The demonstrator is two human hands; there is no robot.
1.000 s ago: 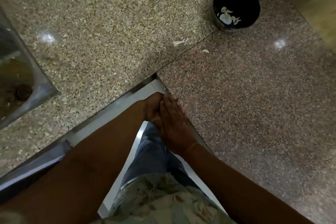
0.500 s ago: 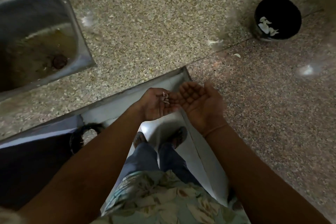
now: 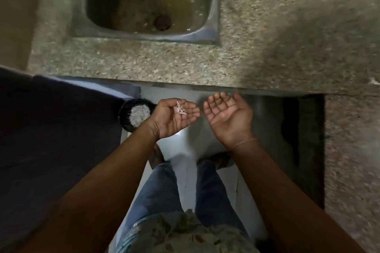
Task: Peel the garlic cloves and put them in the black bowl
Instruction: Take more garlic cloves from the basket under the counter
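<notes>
My left hand (image 3: pixel 176 116) is palm up in front of the counter edge, fingers loosely cupped, with a few pale scraps of garlic skin (image 3: pixel 180 108) lying on the fingers. My right hand (image 3: pixel 227 115) is beside it, palm up, fingers spread, with nothing in it. The two hands are apart by a small gap. The black bowl with the peeled cloves is out of view.
A steel sink (image 3: pixel 148 4) with a dark drain is set in the speckled stone counter (image 3: pixel 257 47) ahead. A dark round bin (image 3: pixel 134 114) with pale scraps stands on the floor left of my left hand. My legs and feet are below on the white floor.
The view has swung left: the sink is now straight ahead and the black bowl has left the frame. My hands have separated from palm-on-palm to both palms up.
</notes>
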